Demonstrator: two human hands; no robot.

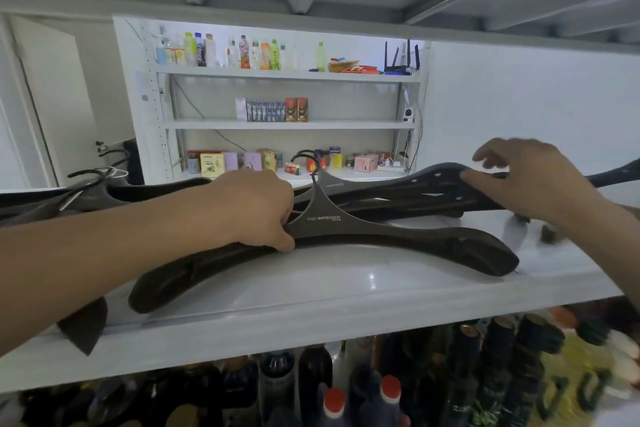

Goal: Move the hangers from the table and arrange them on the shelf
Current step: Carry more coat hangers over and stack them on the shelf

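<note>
Here my left hand [256,208] hides the front black hanger [398,239]'s neck in its grip; my blurred right hand [530,177], fingers spread, touches the rear hanger [433,184] on the white shelf [311,291].

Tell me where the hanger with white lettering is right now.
The lettered hanger lies flat on the white shelf, centre of the head view, the left hand gripping its neck, other dark hangers stacked behind.
</note>
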